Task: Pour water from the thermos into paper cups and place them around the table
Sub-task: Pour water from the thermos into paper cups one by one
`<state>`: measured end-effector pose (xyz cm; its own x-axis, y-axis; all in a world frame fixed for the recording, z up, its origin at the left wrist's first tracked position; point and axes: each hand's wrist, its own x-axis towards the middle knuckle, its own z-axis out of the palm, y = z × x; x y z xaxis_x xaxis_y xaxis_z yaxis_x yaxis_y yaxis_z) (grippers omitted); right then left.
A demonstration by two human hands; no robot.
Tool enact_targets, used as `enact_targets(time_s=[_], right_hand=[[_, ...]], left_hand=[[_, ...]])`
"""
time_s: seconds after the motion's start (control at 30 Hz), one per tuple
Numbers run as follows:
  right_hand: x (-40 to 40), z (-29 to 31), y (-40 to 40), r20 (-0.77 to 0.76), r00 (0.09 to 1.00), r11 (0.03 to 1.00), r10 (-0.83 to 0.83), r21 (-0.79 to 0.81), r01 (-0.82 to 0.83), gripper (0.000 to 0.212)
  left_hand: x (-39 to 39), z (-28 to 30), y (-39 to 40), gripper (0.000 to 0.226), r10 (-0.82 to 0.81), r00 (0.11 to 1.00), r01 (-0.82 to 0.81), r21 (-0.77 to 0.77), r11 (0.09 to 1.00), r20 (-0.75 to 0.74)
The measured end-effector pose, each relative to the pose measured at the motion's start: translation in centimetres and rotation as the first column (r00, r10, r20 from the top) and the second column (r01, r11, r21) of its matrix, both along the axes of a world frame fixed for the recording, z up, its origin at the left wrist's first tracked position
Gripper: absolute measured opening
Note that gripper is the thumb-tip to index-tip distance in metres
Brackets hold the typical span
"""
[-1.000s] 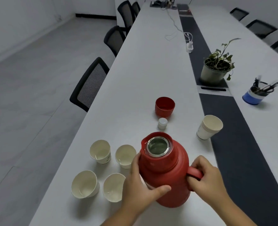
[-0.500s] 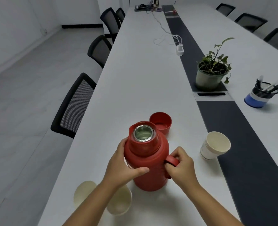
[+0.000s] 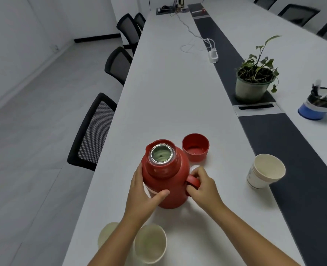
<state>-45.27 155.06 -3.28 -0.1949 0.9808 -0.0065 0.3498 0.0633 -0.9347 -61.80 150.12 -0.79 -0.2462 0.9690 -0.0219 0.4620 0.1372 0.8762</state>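
Right hand [image 3: 203, 187] curled round the handle of the red thermos [image 3: 165, 175]; left hand [image 3: 145, 196] wrapped on its body, thumb across the front. Stood upright and uncapped mid-surface [image 3: 168, 96]. Red lid cup [image 3: 195, 147] at 1 o'clock, just beside. Paper cup [image 3: 264, 170] at 3 o'clock, apart. Two more paper cups [image 3: 151, 242] at 6 o'clock, partly under the left forearm.

No text, brand, number or sign can be read. The paper cup [image 3: 262, 172] to the right of the hands carries a dark band and some faint print low on its wall, too blurred to make out. The blue-and-white pen holder [image 3: 314, 110] farther off to the right shows no legible marking either.
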Motion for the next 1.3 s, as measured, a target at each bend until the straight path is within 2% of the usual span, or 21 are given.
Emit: enact_targets(time_s=[0.07, 0.1, 0.17, 0.23, 0.3, 0.4, 0.47, 0.53, 0.63, 0.77, 0.83, 0.9, 1.03, 1.17, 1.23, 1.3], right_hand=[[1.1, 0.4, -1.0, 0.028, 0.998, 0.998, 0.054, 0.027, -0.055, 0.027], [1.9, 0.7, -1.6, 0.045, 0.998, 0.998, 0.047, 0.045, -0.049, 0.025], [4.2, 1.3, -2.8, 0.08, 0.996, 0.996, -0.034, 0.088, 0.027, 0.027], [7.2, 1.9, -3.8, 0.129, 0.979, 0.982, -0.16, 0.124, 0.144, 0.024], [10.6, 2.1, -4.6, 0.185, 0.94, 0.956, -0.287, 0.118, 0.269, 0.023], [15.3, 2.0, -5.1, 0.298, 0.859, 0.909, -0.416, 0.118, 0.4, 0.024], [17.7, 1.8, -4.8, 0.348, 0.837, 0.904, -0.422, 0.095, 0.417, 0.029], [19.4, 1.7, -3.6, 0.402, 0.842, 0.929, -0.361, 0.071, 0.364, 0.037], [20.6, 1.3, -0.7, 0.522, 0.83, 0.978, -0.195, 0.043, 0.203, 0.045], [21.7, 0.7, 2.4, 0.581, 0.813, 0.999, -0.035, 0.023, 0.027, 0.037], [22.4, 0.6, 3.3, 0.578, 0.816, 0.995, 0.013, 0.073, -0.068, 0.03], [23.1, 0.3, 4.1, 0.557, 0.829, 0.983, 0.051, 0.118, -0.139, 0.025], [24.6, -0.2, 5.3, 0.521, 0.848, 0.967, 0.098, 0.151, -0.205, 0.023], [25.4, -0.6, 6.1, 0.557, 0.822, 0.95, 0.118, 0.177, -0.256, 0.022], [25.6, -0.7, 6.6, 0.564, 0.816, 0.942, 0.122, 0.194, -0.275, 0.021], [25.6, -0.6, 7.0, 0.59, 0.793, 0.931, 0.15, 0.186, -0.315, 0.021]], left_hand=[[1.4, 0.0, -1.3, 0.087, 0.132, 0.99, -0.132, -0.005, 0.991, -0.053], [2.3, 0.1, -2.1, 0.079, 0.204, 0.976, -0.203, 0.009, 0.979, -0.078], [4.2, 0.2, -3.9, 0.06, 0.251, 0.962, -0.23, 0.18, 0.956, -0.104], [6.4, 0.1, -5.2, 0.044, 0.174, 0.978, -0.125, 0.348, 0.929, -0.113], [8.5, -0.8, -5.8, 0.037, 0.033, 0.993, 0.014, 0.381, 0.925, -0.117], [11.9, -1.7, -5.3, 0.034, -0.193, 0.979, 0.205, 0.276, 0.939, -0.071], [14.5, -2.0, -4.6, 0.043, -0.249, 0.967, 0.254, 0.159, 0.954, -0.052], [17.2, -2.1, -3.7, 0.058, -0.269, 0.962, 0.271, 0.056, 0.961, -0.05], [20.6, -1.9, -2.0, 0.049, -0.236, 0.971, 0.233, -0.065, 0.97, -0.032], [23.9, -2.1, 0.8, 0.058, -0.155, 0.988, 0.154, -0.178, 0.972, 0.007], [24.9, -2.0, 2.4, 0.062, -0.149, 0.989, 0.146, -0.189, 0.971, -0.002], [25.5, -1.6, 3.8, 0.056, -0.201, 0.979, 0.203, -0.144, 0.969, 0.026], [26.6, -2.3, 6.1, 0.061, -0.259, 0.963, 0.265, -0.098, 0.959, 0.07], [26.9, -3.4, 7.6, 0.1, -0.16, 0.981, 0.175, -0.149, 0.973, 0.108], [26.9, -3.8, 8.0, 0.108, -0.132, 0.98, 0.153, -0.14, 0.978, 0.146], [26.9, -4.2, 8.4, 0.105, -0.099, 0.979, 0.125, -0.145, 0.981, 0.178]])
